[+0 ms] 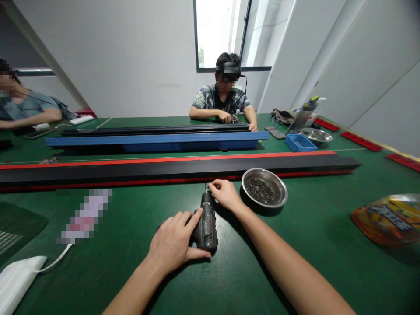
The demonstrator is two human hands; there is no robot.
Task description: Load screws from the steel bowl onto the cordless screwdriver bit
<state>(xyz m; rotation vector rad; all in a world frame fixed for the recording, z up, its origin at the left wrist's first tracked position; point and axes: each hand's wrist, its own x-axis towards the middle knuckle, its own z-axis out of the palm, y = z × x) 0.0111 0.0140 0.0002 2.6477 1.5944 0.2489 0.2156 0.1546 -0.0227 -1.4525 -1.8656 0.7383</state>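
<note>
Green table [236, 284] | drill [208, 223] inside left grip [172, 238] | right grip [226, 194] beside bit [206, 185]

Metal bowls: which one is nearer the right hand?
The front bowl, holding small dark pieces, just beside the right hand; the other bowl stands farther back, next to the blue tray.

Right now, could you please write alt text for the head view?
A person's left hand holds a black power drill at a green table, the right hand close to its bit. Nearby are a metal bowl of small dark pieces and a long black-and-red bar.
</note>
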